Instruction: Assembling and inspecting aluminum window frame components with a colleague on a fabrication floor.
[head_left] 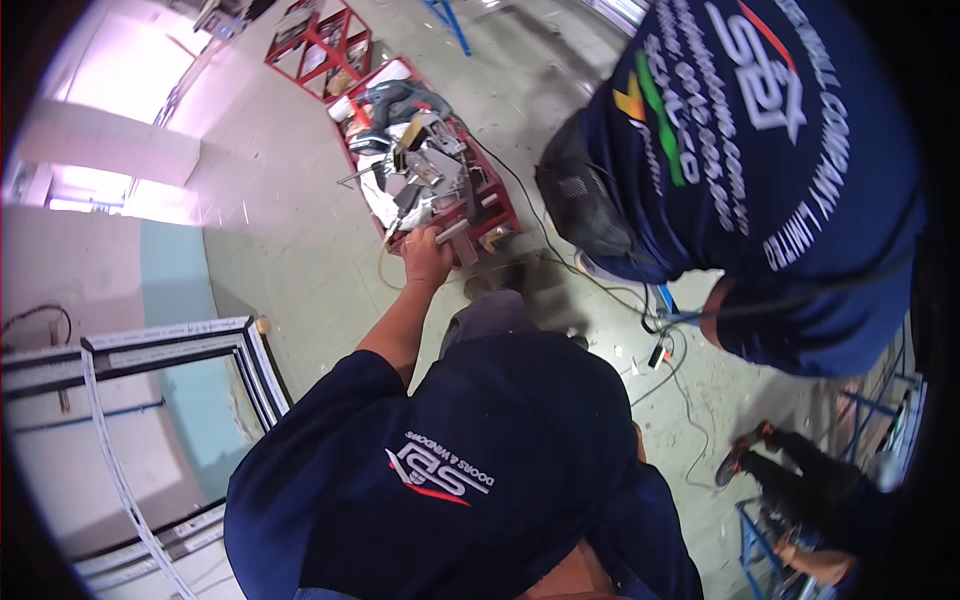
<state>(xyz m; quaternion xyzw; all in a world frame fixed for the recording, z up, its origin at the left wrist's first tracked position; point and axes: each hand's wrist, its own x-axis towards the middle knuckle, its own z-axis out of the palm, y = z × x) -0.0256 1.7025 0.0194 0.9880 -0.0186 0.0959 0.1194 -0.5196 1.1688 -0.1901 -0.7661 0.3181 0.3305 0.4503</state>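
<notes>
My left arm reaches forward to a red metal tool box [508, 212] on the floor. At the box's near end my left hand [427, 256] is closed, and a short pale bar [452, 233] sticks out from its fingers. Whether the bar belongs to the box or lies loose, I cannot tell. Inside lie a dark power tool [395, 100] with red parts, and several metal fittings [428, 170]. My right hand is out of sight; the right sleeve [645, 535] hangs at my side.
A co-worker [740, 150] in a navy shirt bends close on my right. Black cables [525, 190] run across the floor. White window frames [170, 335] stand at left. Another red rack [320, 50] is behind the box. A second person [810, 500] works at lower right.
</notes>
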